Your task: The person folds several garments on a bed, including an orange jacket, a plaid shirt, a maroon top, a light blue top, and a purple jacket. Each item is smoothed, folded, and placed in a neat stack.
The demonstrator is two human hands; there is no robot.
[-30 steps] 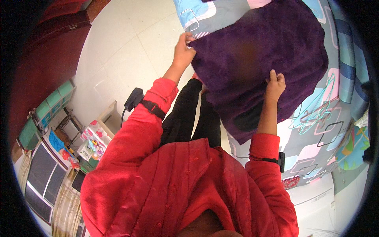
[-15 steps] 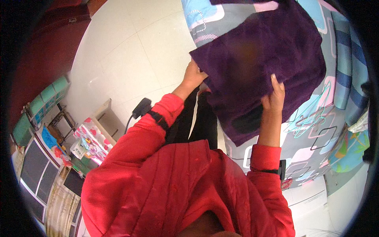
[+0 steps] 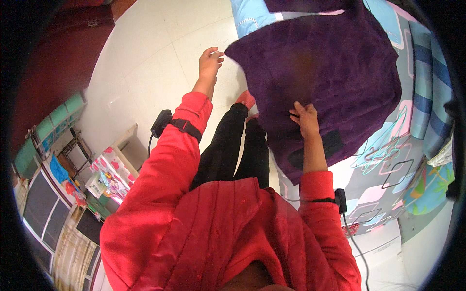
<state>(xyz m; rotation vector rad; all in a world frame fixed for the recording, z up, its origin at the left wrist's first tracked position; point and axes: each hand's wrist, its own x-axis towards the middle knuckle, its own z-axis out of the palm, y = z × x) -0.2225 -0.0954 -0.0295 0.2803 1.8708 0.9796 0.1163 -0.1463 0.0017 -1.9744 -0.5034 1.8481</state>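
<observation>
A dark purple piece of soft cloth [image 3: 340, 63], perhaps a garment, lies spread over the bed, its near side hanging past the edge. Close to its lower end it bears a darker, blackish patch [image 3: 318, 149]. My left hand [image 3: 210, 65] is just left of the cloth's left corner, over the floor, fingers apart and slightly bent; no cloth shows in its grasp. Over the near part of the cloth is my right hand [image 3: 307, 119], its fingers loosely spread and holding nothing. Whether the right fingertips touch the cloth I cannot tell.
The bed has a grey, blue and pink patterned sheet [image 3: 374, 194]. Thin turquoise hangers or cords [image 3: 386, 145] lie on it, with a blue striped rolled cloth [image 3: 422, 82] behind. Pale floor tiles [image 3: 160, 63] are at left, beside a table with a pink-patterned cover [image 3: 114, 169].
My left hand has let go of the cloth's edge and moved up and left. My right hand has released its grip and shifted left. The cloth lies flatter and more spread out.
</observation>
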